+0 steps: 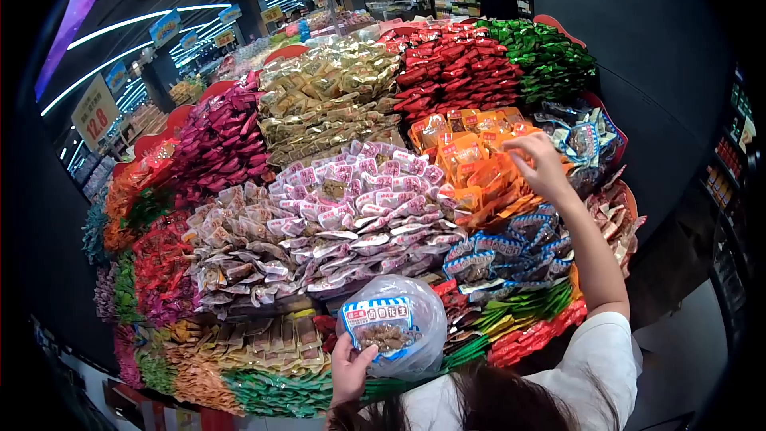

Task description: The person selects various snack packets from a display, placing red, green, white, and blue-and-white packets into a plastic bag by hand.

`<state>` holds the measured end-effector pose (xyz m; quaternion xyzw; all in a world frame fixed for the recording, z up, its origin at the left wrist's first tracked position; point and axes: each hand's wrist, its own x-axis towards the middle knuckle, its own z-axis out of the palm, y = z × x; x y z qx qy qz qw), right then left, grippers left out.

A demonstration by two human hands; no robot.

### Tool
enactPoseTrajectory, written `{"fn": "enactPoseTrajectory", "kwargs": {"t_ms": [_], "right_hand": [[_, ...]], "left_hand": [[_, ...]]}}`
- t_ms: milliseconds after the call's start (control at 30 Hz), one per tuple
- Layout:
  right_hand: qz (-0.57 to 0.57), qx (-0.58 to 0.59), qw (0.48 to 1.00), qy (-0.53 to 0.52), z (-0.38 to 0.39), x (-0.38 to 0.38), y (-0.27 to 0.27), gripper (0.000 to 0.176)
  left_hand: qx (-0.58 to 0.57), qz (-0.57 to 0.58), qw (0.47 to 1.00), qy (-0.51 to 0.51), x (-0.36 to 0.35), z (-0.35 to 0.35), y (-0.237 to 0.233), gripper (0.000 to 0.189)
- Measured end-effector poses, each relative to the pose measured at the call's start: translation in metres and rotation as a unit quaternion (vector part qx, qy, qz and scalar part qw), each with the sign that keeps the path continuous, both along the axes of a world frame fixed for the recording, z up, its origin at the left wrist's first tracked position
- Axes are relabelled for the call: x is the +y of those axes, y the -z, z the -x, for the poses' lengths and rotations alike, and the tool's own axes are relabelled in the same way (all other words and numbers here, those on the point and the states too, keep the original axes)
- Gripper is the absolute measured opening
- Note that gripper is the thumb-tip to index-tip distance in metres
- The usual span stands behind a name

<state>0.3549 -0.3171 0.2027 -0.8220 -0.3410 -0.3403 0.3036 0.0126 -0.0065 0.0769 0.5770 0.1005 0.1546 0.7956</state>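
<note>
My left hand [353, 367] is low in the middle, its thumb and fingers closed on a clear plastic bag [428, 327]. A packet with a blue and white striped border [386, 326] shows at the front of that bag. Over the orange packets [471, 156] at the right, my right hand [538, 164] is raised with thumb and fingers curved apart and nothing visible between them. Below the right forearm lie dark packets with blue and white labels [507, 247]. White and pink packets [351, 191] fill the middle of the display.
Stacked gold [319, 96], red [459, 68], green [542, 56] and magenta packets [219, 144] cover the rest of the sloping display. A dark pillar [638, 48] rises at the right. A person in dark clothes [499, 0] stands near the far shelves. Price signs [96, 110] stand at the left.
</note>
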Motion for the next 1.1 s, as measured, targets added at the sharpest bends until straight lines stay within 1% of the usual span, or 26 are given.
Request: {"fn": "enactPoseTrajectory", "kwargs": {"t_ms": [33, 67, 100, 133, 167, 200, 267, 333, 367, 400, 433, 467, 500, 533, 567, 600, 633, 667, 733, 767, 800, 867, 933, 1000, 1067, 1100], "right_hand": [[-0.012, 0.028, 0.998, -0.062, 0.047, 0.02, 0.001, 0.016], [-0.018, 0.076, 0.99, -0.121, 0.09, 0.037, 0.004, 0.019], [-0.044, 0.148, 0.971, -0.185, 0.126, 0.053, 0.012, 0.021], [-0.061, 0.151, 0.955, -0.247, 0.15, 0.067, 0.029, 0.024], [-0.04, 0.177, 0.943, -0.281, 0.177, 0.081, 0.033, 0.028], [-0.02, 0.242, 0.922, -0.303, 0.2, 0.091, 0.039, 0.029], [-0.052, 0.232, 0.893, -0.383, 0.226, 0.112, 0.061, 0.027], [-0.037, 0.26, 0.884, -0.386, 0.236, 0.12, 0.072, 0.027], [0.032, 0.242, 0.911, -0.333, 0.232, 0.121, 0.083, 0.027], [0.102, 0.22, 0.93, -0.278, 0.23, 0.12, 0.09, 0.027], [0.147, 0.196, 0.944, -0.222, 0.23, 0.118, 0.094, 0.027], [0.139, 0.171, 0.953, -0.21, 0.229, 0.118, 0.101, 0.03], [0.107, 0.202, 0.949, -0.218, 0.232, 0.118, 0.102, 0.033], [0.075, 0.231, 0.944, -0.224, 0.235, 0.118, 0.101, 0.037], [0.076, 0.236, 0.943, -0.223, 0.24, 0.118, 0.099, 0.037], [-0.012, 0.368, 0.894, -0.255, 0.246, 0.119, 0.095, 0.039], [-0.101, 0.49, 0.82, -0.278, 0.252, 0.121, 0.095, 0.041], [-0.102, 0.496, 0.818, -0.275, 0.256, 0.123, 0.098, 0.041], [-0.206, 0.625, 0.654, -0.373, 0.263, 0.129, 0.104, 0.041], [-0.206, 0.64, 0.632, -0.385, 0.266, 0.13, 0.099, 0.041], [-0.207, 0.662, 0.62, -0.368, 0.271, 0.131, 0.101, 0.043], [-0.215, 0.647, 0.637, -0.359, 0.277, 0.134, 0.104, 0.044], [-0.218, 0.646, 0.643, -0.349, 0.278, 0.131, 0.106, 0.046], [-0.221, 0.644, 0.649, -0.34, 0.277, 0.127, 0.109, 0.048], [-0.215, 0.611, 0.678, -0.348, 0.278, 0.122, 0.114, 0.045], [-0.232, 0.603, 0.677, -0.351, 0.28, 0.12, 0.112, 0.044]], "left_hand": [[0.003, -0.018, 1.0, 0.003, 0.001, 0.0, -0.003, 0.042], [0.009, -0.035, 0.999, 0.005, 0.002, 0.003, -0.006, 0.042], [0.011, -0.075, 0.997, 0.007, 0.001, 0.006, -0.013, 0.042], [0.014, -0.115, 0.993, 0.01, 0.001, 0.007, -0.019, 0.042], [0.013, -0.172, 0.985, 0.003, 0.006, 0.007, -0.016, 0.041], [0.012, -0.23, 0.973, -0.002, 0.011, 0.01, -0.012, 0.041], [-0.003, -0.199, 0.98, 0.0, 0.014, 0.014, -0.027, 0.038], [-0.028, -0.148, 0.989, 0.007, 0.022, 0.019, -0.032, 0.036], [-0.018, -0.124, 0.992, 0.005, 0.026, 0.022, -0.031, 0.035], [-0.035, -0.104, 0.994, 0.002, 0.028, 0.023, -0.029, 0.035], [-0.026, -0.082, 0.996, 0.003, 0.029, 0.026, -0.025, 0.035], [-0.019, -0.061, 0.998, 0.005, 0.029, 0.028, -0.02, 0.036], [-0.037, -0.032, 0.999, 0.002, 0.028, 0.028, -0.012, 0.037], [-0.034, -0.03, 0.999, 0.002, 0.024, 0.029, -0.011, 0.037], [-0.041, -0.003, 0.999, 0.005, 0.02, 0.031, -0.012, 0.037], [-0.047, 0.024, 0.999, 0.008, 0.016, 0.032, -0.011, 0.037], [-0.045, 0.03, 0.998, 0.013, 0.013, 0.033, -0.011, 0.038], [-0.038, 0.032, 0.999, 0.016, 0.01, 0.034, -0.01, 0.038], [-0.06, 0.042, 0.997, 0.035, 0.003, 0.033, -0.008, 0.04], [-0.061, 0.047, 0.996, 0.047, 0.001, 0.032, -0.006, 0.041], [-0.056, 0.049, 0.996, 0.05, -0.001, 0.032, -0.005, 0.041], [-0.065, 0.034, 0.995, 0.068, -0.004, 0.03, -0.002, 0.04], [-0.054, 0.033, 0.996, 0.063, -0.007, 0.03, -0.003, 0.04], [-0.033, -0.033, 0.996, 0.081, -0.006, 0.03, -0.002, 0.039], [-0.019, -0.027, 0.996, 0.083, -0.009, 0.032, -0.006, 0.038], [-0.004, -0.021, 0.996, 0.085, -0.01, 0.033, -0.008, 0.037]]}}
